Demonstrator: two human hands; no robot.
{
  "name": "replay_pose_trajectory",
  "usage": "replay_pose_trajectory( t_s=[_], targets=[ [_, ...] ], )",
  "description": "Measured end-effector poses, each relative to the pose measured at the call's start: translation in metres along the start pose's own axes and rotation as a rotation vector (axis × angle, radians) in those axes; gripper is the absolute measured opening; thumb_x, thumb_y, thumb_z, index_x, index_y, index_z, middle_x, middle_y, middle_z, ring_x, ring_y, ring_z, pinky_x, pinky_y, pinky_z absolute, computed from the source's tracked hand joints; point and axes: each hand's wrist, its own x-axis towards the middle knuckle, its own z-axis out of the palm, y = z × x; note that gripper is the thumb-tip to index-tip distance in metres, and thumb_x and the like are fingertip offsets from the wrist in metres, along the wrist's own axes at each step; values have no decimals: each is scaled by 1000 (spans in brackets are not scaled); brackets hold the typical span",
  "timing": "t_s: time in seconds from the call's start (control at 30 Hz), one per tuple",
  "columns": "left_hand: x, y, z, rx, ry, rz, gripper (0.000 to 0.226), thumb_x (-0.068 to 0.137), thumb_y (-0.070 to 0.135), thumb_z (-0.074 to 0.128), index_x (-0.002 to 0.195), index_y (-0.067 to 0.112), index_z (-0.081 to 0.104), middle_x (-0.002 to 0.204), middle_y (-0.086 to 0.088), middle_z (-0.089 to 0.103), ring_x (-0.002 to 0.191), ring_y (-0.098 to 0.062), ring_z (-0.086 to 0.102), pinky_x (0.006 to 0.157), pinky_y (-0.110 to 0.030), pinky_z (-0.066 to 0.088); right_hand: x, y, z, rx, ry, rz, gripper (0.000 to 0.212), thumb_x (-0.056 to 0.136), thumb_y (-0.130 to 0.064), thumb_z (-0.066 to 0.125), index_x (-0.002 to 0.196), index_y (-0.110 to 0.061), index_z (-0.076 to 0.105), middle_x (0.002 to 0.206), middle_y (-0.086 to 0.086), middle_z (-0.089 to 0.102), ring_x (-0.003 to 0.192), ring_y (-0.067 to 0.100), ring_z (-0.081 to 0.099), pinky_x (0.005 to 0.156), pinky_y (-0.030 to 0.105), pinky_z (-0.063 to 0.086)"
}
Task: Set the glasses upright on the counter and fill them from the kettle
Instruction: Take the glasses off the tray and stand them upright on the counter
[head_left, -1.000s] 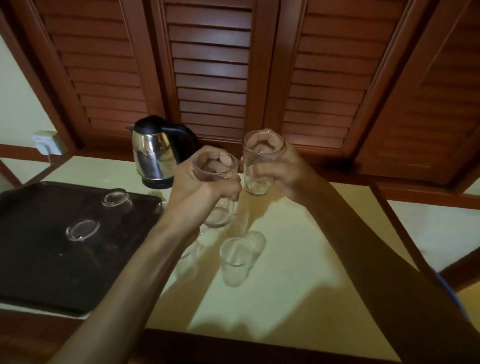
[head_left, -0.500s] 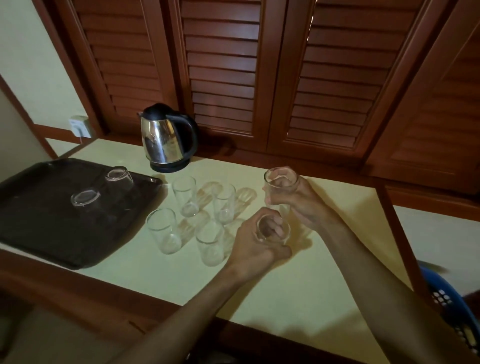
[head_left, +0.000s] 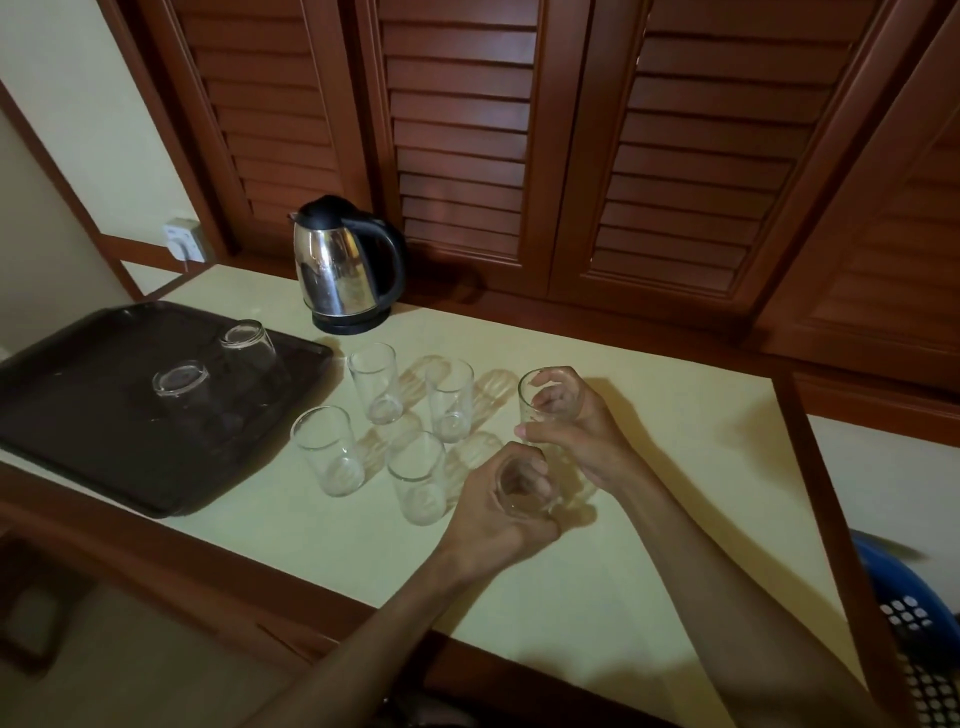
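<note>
One glass (head_left: 548, 402) per hand (head_left: 587, 441)

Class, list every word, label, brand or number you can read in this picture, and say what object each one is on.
None can be read.
kettle: no legible brand or marking on its steel body.
glasses: plain, no print visible.
tray: no text visible.
wall socket: too small and blurred to tell.

We see the left hand (head_left: 498, 514) gripping a glass (head_left: 524, 491) and the right hand (head_left: 582, 431) gripping another glass (head_left: 545, 402), both upright at the cream counter (head_left: 649, 519). Four empty glasses (head_left: 376, 382) stand upright just left of them. Two glasses (head_left: 179, 379) sit inverted on the dark tray (head_left: 78, 441). The steel kettle (head_left: 345, 265) stands on its base behind, before the louvred doors (head_left: 675, 156).
</note>
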Motion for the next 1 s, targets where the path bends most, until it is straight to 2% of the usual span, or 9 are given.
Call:
replay_pose_trajectory(
  t_s=[0.13,0.23,0.33,0.5,0.57,0.73,0.9,1.0],
  targets=[
    [0,-2,-3,37,2,-12,45,58,13,77,99,2,61,84,-14,69,81,-19,65,81,-35,55,4,7,6,-47,-1,-10,59,55,-20,95,105,-30,66,102,5,58,96,16,59,84,37,52],
    [-1,0,-4,63,-6,-28,46,59,15,77,100,2,62,86,-10,69,83,-20,66,82,-39,55,5,10,11,-63,4,-10,64,53,-23,97,109,-24,65,101,-1,61,95,15,59,84,36,53],
    [-1,-2,-7,83,-14,-44,44,61,9,78,102,2,63,93,-18,70,86,-22,67,85,-42,56,5,12,14,-49,14,-9,65,54,-22,97,110,-19,65,104,-7,66,96,13,61,81,35,55],
    [3,-3,-13,126,-56,-52,43,65,-13,77,102,2,62,95,-19,70,90,-31,70,88,-48,56,8,15,10,-67,-11,-5,63,60,-12,97,113,-11,62,108,-13,68,95,5,65,83,32,54],
    [4,-4,-15,132,-67,-47,43,65,-16,77,102,1,62,95,-19,70,90,-27,70,88,-44,56,7,15,11,-67,-3,-3,66,57,-19,98,112,-14,63,108,-13,68,96,6,65,85,36,55],
    [4,-5,-17,126,-84,-63,43,66,-17,78,101,1,63,96,-18,69,90,-17,67,86,-29,54,5,15,7,-61,-4,40,65,56,-27,97,112,-23,64,109,5,67,103,14,64,89,36,56],
    [1,-1,-18,104,-86,-74,51,66,-6,87,109,8,61,102,-15,71,97,-26,70,90,-34,55,0,7,2,-39,-73,74,80,61,-15,98,129,-21,57,114,10,62,115,20,61,90,29,55],
    [-2,9,-21,88,-80,-66,65,66,4,93,119,14,57,113,-10,69,107,-24,67,96,-32,53,-1,-15,-10,-6,-88,68,94,59,-23,98,140,-31,50,130,13,62,130,20,57,105,35,49]
  ],
)
